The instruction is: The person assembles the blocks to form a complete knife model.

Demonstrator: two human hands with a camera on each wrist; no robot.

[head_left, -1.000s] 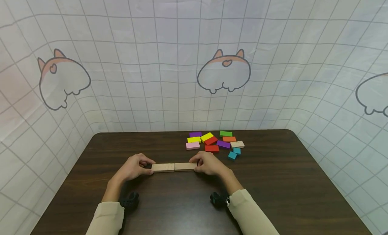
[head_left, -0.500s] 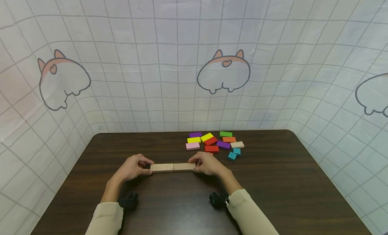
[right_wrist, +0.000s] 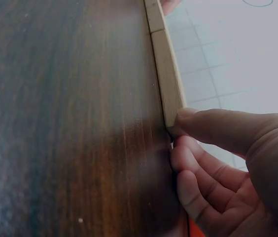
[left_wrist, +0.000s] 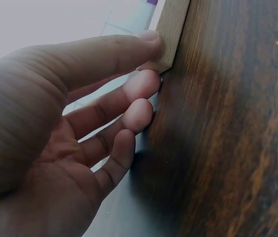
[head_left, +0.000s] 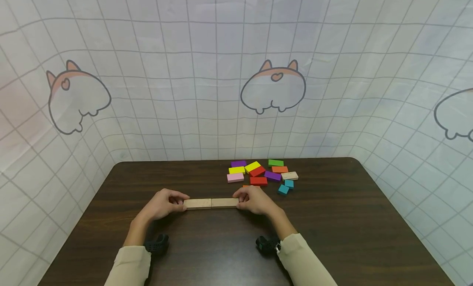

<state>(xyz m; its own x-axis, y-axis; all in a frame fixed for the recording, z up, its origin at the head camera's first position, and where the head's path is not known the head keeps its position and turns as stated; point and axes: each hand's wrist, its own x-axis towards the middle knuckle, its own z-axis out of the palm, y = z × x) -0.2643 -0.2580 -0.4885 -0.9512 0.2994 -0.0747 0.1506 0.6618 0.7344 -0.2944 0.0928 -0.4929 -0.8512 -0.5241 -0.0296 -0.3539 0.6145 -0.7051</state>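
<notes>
Two plain wooden blocks lie flat on the dark table, end to end in one row, with a thin seam between them. My left hand (head_left: 162, 203) pinches the outer end of the left wooden block (head_left: 197, 203) between thumb and forefinger. At the other end, my right hand (head_left: 255, 200) pinches the right wooden block (head_left: 224, 202). In the left wrist view the thumb (left_wrist: 124, 49) presses the block's near long side, the other fingers bent beside its end. The right wrist view has the thumb (right_wrist: 218, 123) on the near side of the right block (right_wrist: 167, 74).
Behind the right hand lie several coloured blocks, among them a pink block (head_left: 235, 177), a red block (head_left: 258, 181), a green block (head_left: 276, 163) and two small blue blocks (head_left: 283, 189). A gridded cloth (head_left: 177, 113) rises behind the dark wooden table (head_left: 332, 220).
The two joined blocks have shifted very slightly to the left along with the left hand. The right forefinger has drawn back a little toward the block's end.
</notes>
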